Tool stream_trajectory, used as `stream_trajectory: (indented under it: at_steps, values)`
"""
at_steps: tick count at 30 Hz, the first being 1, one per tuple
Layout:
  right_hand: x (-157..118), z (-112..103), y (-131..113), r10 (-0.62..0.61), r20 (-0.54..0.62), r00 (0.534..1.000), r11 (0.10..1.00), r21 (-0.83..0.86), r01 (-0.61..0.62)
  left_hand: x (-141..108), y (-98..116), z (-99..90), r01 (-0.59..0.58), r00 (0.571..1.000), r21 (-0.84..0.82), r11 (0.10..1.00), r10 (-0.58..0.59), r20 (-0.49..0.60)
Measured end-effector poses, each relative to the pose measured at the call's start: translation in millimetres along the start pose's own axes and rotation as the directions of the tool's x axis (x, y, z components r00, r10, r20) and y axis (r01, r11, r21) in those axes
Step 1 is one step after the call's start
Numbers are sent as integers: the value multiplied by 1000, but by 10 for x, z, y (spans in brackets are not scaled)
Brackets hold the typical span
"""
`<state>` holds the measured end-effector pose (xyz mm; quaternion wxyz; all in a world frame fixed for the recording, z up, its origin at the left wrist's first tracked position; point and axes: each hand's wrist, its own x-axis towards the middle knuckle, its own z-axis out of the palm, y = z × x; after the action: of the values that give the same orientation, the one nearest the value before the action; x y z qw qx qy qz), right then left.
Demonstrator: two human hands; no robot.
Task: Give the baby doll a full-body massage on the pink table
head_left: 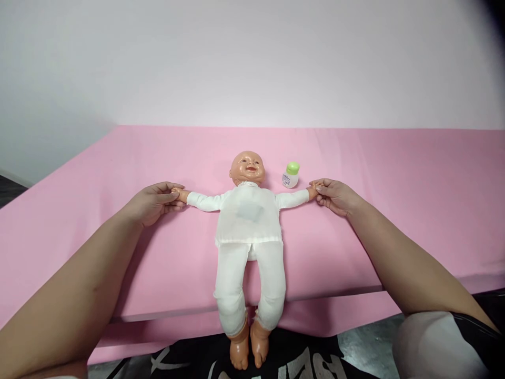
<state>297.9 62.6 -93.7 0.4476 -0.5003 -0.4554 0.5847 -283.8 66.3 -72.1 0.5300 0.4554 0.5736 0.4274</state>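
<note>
1. A bald doll [250, 229] lies face up on a pink-covered surface [343, 247], both arms spread wide.
2. It wears a white top [232, 226] with a greyish patch on the chest, and white trousers [231, 268].
3. The fingers of the left hand [153, 203] pinch one of the doll's hands; the fingers of the right hand [335, 197] pinch the other.
4. A small bottle [291, 177] with a green cap sits between the doll's head and the right hand.
5. The doll's bare feet [239, 351] extend past the surface's near edge, against black cloth [185, 351] with white markings.
6. Behind is a pale wall [252, 63].
</note>
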Motion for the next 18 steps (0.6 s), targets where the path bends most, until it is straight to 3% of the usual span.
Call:
stream_trajectory:
  at_steps: [10, 18]
  values:
    - [15, 73, 24, -60, -37, 997, 990, -128, 55, 0, 27, 79, 30, 995, 91, 995, -21, -95]
    - [16, 65, 17, -9, -71, 997, 997, -83, 3, 59, -39, 13, 37, 997, 47, 998, -34, -71]
